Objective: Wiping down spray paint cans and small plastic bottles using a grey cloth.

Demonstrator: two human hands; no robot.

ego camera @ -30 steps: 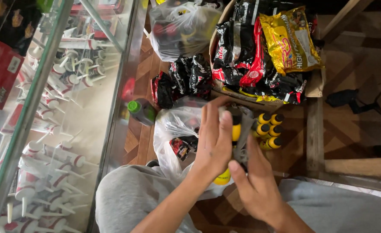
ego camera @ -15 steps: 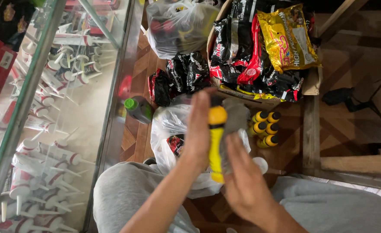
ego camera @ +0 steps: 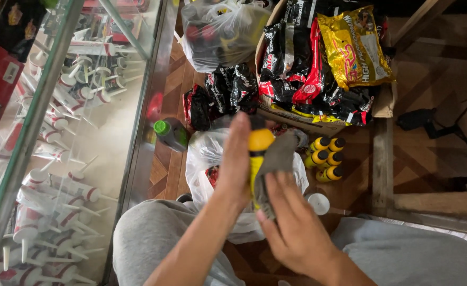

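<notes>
My left hand (ego camera: 237,161) grips a yellow tool handle (ego camera: 257,151) that stands upright in front of me, its rounded end on top. My right hand (ego camera: 291,228) presses a grey cloth (ego camera: 277,159) against the handle's right side. Both hands are above a white plastic bag (ego camera: 204,159) that lies on the wooden floor between my knees. My legs are in grey trousers.
A glass display case (ego camera: 64,132) full of white sealant tubes stands on the left. A cardboard box (ego camera: 318,63) of black, red and yellow packets is ahead, with a tied plastic bag (ego camera: 220,32), a green-capped bottle (ego camera: 171,132), several small yellow bottles (ego camera: 328,151) and a wooden frame (ego camera: 384,153).
The yellow handle has come up between my hands from down low. The grey cloth has come round onto its right side under my right hand.
</notes>
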